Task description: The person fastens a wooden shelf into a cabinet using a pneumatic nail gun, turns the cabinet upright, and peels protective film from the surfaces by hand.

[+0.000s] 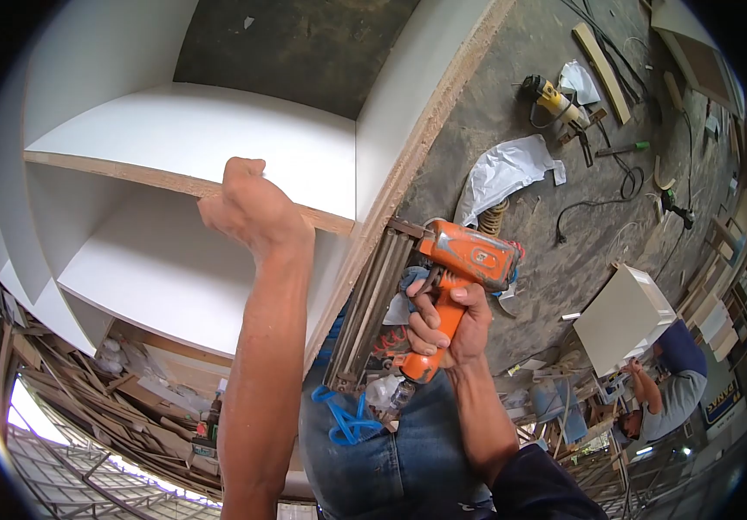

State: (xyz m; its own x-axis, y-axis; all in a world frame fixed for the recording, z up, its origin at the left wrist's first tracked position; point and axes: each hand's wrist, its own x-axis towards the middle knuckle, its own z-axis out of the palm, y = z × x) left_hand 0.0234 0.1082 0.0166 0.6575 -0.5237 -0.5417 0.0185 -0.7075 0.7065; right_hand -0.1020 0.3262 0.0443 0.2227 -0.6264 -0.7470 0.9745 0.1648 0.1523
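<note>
My left hand (256,204) is closed around the raw front edge of a white shelf board (200,117) inside an open cabinet. Its thumb lies on top of the board, while the fingers underneath are partly hidden. In my right hand (451,325) is an orange nail gun (473,256), gripped by its handle. The gun's nose points left and is at the outer face of the cabinet's side panel (430,130); I cannot tell whether it touches. Its long magazine (373,299) runs down toward my legs, and an air fitting (402,396) shows at the handle's end.
On the floor lie a yellow power tool (555,102), crumpled white wrapping (508,173), a wood strip (603,74) and dark cables (603,204). A co-worker (672,390) is beside a pale box cabinet (625,316) at right. Wood scraps (122,416) are piled at lower left.
</note>
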